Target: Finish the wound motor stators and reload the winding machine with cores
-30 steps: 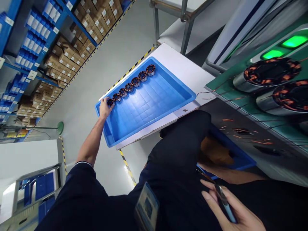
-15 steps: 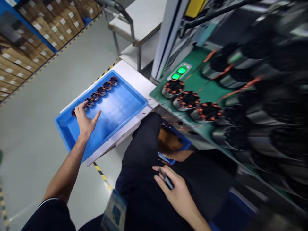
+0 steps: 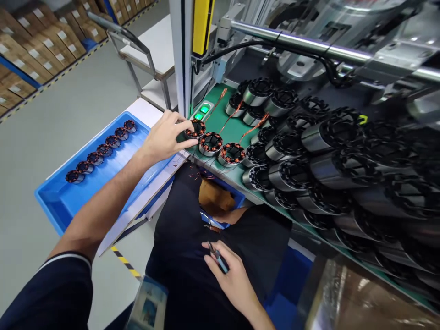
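Observation:
My left hand [image 3: 167, 136] reaches across to the green bench top [image 3: 229, 123] and closes its fingers round a copper-wound stator [image 3: 194, 129], the leftmost of three wound stators; the other two [image 3: 211, 143] [image 3: 232, 153] sit just to its right. My right hand [image 3: 229, 274] rests on my lap, shut on a small blue-handled tool [image 3: 217, 258]. A blue tray [image 3: 55, 197] at the left holds a row of several wound stators [image 3: 103, 149] along its far wall.
Many unwound black and silver stators [image 3: 305, 137] crowd the bench to the right. Two green lit buttons [image 3: 202, 112] sit by a white machine post [image 3: 181, 50]. A small blue bin [image 3: 223, 201] with brown scraps lies under the bench edge. Shelves of cardboard boxes [image 3: 30, 41] line the far left.
My left hand left the blue tray and swung right onto the leftmost wound stator on the bench. The view turned right toward the machine. My right hand kept the tool on my lap.

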The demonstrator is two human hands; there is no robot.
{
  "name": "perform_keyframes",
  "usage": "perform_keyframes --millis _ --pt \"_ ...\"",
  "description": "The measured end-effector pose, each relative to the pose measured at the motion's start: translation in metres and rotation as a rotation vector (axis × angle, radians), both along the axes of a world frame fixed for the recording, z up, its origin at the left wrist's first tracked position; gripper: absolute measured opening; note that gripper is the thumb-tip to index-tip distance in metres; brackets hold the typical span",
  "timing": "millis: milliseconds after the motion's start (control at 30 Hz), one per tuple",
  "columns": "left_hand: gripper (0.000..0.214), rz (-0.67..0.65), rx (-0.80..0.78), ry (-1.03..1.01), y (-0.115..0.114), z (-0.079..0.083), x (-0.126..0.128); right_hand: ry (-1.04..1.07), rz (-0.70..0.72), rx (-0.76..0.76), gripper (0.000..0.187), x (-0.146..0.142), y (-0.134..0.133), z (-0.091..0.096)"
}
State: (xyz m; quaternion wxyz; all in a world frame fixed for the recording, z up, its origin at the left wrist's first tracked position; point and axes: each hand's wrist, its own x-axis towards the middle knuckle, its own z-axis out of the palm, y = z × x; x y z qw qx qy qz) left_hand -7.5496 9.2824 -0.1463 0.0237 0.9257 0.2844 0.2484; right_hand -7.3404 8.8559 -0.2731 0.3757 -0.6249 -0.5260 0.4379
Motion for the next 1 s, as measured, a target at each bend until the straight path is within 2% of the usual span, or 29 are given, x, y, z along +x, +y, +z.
perform_keyframes --millis 100,167,233,300,367,467,533,600,700,767,800,900,933,1000 --pt "0.077 0.030 -0.039 -0.080 0.003 0.007 -0.006 0.033 -0.037 -0.007 0.041 -0.004 -0.009 -0.005" --pt "0.070 0.080 -0.124 -0.315 -0.010 0.012 -0.013 0.054 -0.045 -0.003 0.040 -0.005 -0.011 -0.006" --pt "0.065 0.120 -0.309 -0.644 -0.035 0.016 -0.024 0.067 -0.054 0.008 0.038 -0.002 -0.009 -0.005" --pt "0.060 0.109 -0.570 -0.932 -0.072 0.016 -0.035 0.070 -0.077 0.028 0.037 0.006 -0.004 -0.004" --pt "0.055 0.060 -0.848 -1.044 -0.116 0.011 -0.041 0.055 -0.113 0.065 0.035 0.016 0.004 0.001" --pt "0.076 -0.024 -1.191 -0.905 -0.183 -0.001 -0.037 0.005 -0.163 0.143 0.025 0.033 0.021 0.021" --pt "0.065 -0.047 -1.313 -0.818 -0.217 -0.009 -0.028 -0.014 -0.178 0.195 0.021 0.040 0.034 0.043" --pt "0.050 -0.088 -1.382 -0.758 -0.238 -0.016 -0.018 -0.038 -0.205 0.269 0.018 0.044 0.049 0.069" --pt "0.043 -0.297 -1.427 -0.632 -0.248 -0.027 -0.007 -0.079 -0.183 0.389 0.016 0.046 0.075 0.103" --pt "0.043 -0.424 -1.415 -0.539 -0.248 -0.032 -0.002 -0.065 -0.090 0.400 0.021 0.050 0.089 0.117" --pt "0.043 -0.444 -1.400 -0.492 -0.248 -0.032 0.000 -0.040 -0.024 0.381 0.022 0.052 0.094 0.121" --pt "0.050 -0.491 -1.338 -0.374 -0.248 -0.028 0.005 0.068 0.105 0.363 0.029 0.060 0.099 0.121" --pt "0.050 -0.493 -1.335 -0.349 -0.249 -0.026 0.007 0.085 0.090 0.402 0.032 0.061 0.097 0.118" --pt "0.045 -0.481 -1.356 -0.344 -0.252 -0.024 0.010 0.062 -0.032 0.471 0.030 0.060 0.091 0.109"
